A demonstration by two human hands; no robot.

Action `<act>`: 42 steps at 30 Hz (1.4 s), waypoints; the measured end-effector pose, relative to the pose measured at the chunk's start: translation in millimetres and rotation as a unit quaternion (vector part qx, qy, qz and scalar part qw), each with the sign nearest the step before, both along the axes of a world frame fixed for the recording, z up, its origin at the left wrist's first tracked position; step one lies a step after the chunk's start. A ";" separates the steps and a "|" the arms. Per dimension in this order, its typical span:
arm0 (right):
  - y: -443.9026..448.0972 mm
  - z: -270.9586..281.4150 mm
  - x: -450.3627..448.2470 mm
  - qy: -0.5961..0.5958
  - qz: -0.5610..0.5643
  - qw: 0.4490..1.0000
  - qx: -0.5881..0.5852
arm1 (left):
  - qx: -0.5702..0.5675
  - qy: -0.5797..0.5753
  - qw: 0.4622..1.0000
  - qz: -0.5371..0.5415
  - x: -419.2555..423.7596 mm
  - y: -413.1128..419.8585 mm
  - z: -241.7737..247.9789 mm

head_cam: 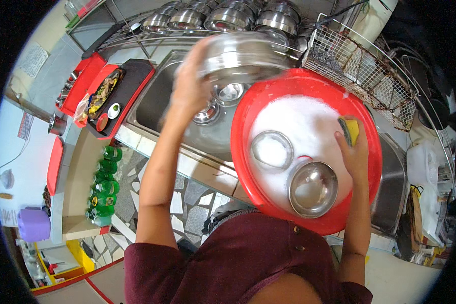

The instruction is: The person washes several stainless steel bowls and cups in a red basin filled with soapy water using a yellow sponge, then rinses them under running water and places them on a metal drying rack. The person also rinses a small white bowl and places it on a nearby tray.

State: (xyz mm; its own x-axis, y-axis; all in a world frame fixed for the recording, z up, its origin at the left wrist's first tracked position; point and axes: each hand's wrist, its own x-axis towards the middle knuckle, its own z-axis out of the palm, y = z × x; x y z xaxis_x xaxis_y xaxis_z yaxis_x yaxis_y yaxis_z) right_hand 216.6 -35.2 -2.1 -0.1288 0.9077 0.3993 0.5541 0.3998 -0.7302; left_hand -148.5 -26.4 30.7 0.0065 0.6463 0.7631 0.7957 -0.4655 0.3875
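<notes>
My left hand (pixel 193 81) grips the side of a large, motion-blurred stainless steel pot or bowl (pixel 243 55), raised above the sink (pixel 148 110) and the far rim of a red plastic basin (pixel 247 178). White suds (pixel 300 114) fill much of the basin. My right hand (pixel 355 146) holds a yellow-and-green scrubbing sponge (pixel 350 131) over the basin's right side. Two metal bowls sit in the suds: a foam-filled one (pixel 272 152) at the left and a shinier one (pixel 313 190) nearer me. Smaller metal bowls (pixel 230 93) lie in the sink, partly hidden.
Stacked steel bowls (pixel 231 17) stand on a rack behind the sink. A rusty wire basket (pixel 364 72) hangs at the back right. To the left, a black-and-red tray (pixel 133 79) holds a food plate (pixel 105 91) and small sauce dishes. Green bottles (pixel 107 186) stand below.
</notes>
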 end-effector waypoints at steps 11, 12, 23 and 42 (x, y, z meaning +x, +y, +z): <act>27.8 -29.5 18.1 -0.075 -0.081 0.993 0.044 | -0.447 0.049 0.845 0.290 -30.6 -3.6 -220.0; 28.3 -31.7 22.2 -0.061 -0.087 0.994 0.033 | -0.441 0.067 0.853 0.270 -25.6 1.7 -240.2; 30.6 -35.8 36.3 0.024 -0.104 0.992 -0.066 | -0.566 0.191 0.798 -0.087 -115.6 71.1 -482.0; 29.4 -39.1 31.8 0.015 -0.098 0.978 -0.181 | -0.512 0.084 0.838 0.172 -2.5 92.4 -311.4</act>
